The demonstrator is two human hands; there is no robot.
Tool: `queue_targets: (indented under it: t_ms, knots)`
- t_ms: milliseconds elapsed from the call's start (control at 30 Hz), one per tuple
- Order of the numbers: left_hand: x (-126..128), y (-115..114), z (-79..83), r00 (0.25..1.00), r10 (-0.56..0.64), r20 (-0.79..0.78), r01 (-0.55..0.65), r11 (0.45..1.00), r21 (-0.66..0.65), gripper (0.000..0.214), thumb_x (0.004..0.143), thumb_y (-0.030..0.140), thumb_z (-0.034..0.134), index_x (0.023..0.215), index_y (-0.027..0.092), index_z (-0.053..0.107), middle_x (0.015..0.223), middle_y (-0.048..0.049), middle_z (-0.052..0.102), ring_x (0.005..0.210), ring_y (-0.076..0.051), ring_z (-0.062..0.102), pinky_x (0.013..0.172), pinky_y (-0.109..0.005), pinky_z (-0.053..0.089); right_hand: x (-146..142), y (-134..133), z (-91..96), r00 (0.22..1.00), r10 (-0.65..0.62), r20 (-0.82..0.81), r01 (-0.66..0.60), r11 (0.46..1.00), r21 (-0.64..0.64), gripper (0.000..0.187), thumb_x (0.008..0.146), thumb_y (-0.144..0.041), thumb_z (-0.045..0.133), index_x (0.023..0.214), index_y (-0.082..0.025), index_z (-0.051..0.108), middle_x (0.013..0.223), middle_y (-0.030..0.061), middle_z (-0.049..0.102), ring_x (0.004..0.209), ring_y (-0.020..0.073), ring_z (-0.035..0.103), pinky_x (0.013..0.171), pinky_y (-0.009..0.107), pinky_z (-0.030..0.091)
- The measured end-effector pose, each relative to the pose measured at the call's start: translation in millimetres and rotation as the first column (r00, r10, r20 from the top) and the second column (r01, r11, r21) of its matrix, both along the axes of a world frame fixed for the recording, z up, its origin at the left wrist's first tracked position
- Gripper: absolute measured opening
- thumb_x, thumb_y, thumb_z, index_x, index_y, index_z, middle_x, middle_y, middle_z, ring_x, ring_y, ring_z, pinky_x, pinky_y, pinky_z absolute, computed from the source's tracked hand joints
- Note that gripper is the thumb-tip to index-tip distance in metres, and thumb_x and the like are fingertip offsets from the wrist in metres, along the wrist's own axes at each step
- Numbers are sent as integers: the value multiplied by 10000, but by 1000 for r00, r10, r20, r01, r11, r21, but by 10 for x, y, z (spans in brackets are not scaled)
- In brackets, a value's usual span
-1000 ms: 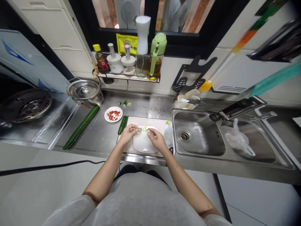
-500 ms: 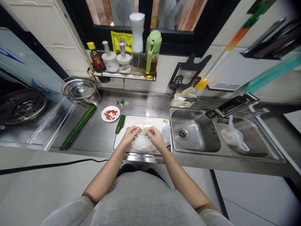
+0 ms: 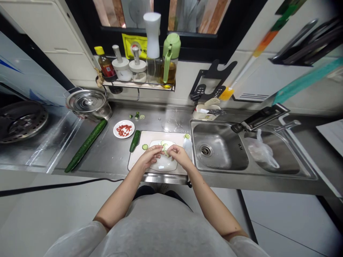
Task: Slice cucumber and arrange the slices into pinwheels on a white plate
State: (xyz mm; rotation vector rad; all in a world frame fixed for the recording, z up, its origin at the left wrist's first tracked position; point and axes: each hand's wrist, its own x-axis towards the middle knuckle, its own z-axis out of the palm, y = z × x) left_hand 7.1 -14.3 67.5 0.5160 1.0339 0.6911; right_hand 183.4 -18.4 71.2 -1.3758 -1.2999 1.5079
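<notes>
Over a white plate on the cutting board, both hands work close together. My left hand has its fingertips closed on a thin cucumber slice. Just right of it, my right hand is pinched, its fingertips close to the pale slices; what sits between them is hidden. More cucumber slices lie on the plate's far part, partly covered by the fingers. One round slice rests on the board left of the plate. A cut cucumber piece lies at the board's left edge.
A knife blade lies on the board's right side, beside another slice. Further left are a small plate of chopped red pieces, a long cucumber and a lidded pot. The sink adjoins on the right.
My left fingers have straightened somewhat and the hands have shifted slightly, uncovering the round slice on the board's left. The view has moved a little to the right.
</notes>
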Motion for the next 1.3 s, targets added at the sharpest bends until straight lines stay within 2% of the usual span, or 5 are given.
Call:
queue_targets:
  t_ms: [400,700,933,1133,1300]
  knots:
    - [111,7,-113,993,-43,109,54,993,-105,561,550,169,791,1082,188,615,578,73,448,475,-20,394,409,-140,167,195,33,14,986,156,62,-158,987,33,136,660,-292,583,697,-164,610,633,-17,599,566,87,506,531,205,408]
    - [170,-78,-160,983,-51,-175,69,993,96,302,573,247,749,848,192,635,647,47,520,574,-55,457,472,-167,216,247,57,-126,989,91,113,-80,992,-101,122,670,-284,554,726,-176,564,546,-25,585,482,94,523,432,178,334]
    - [329,12,-412,944,19,-329,91,944,316,258,583,303,764,764,157,653,675,4,603,623,-97,508,623,-224,393,371,174,-269,939,132,316,-164,984,76,121,700,-285,551,694,-168,581,547,-43,536,519,94,463,525,206,355]
    - [434,143,-569,733,8,-681,328,872,364,152,651,290,717,773,202,689,735,2,638,623,-117,522,624,-240,383,449,262,-277,780,171,602,-305,944,127,99,755,-203,535,739,-161,623,603,-23,573,580,104,459,583,205,322]
    - [510,112,-534,620,-38,-784,451,835,316,89,701,268,679,776,221,688,749,-18,661,687,-164,572,621,-255,374,445,241,-288,634,227,739,-392,918,54,153,779,-131,502,794,-165,651,683,21,642,618,127,498,596,213,305]
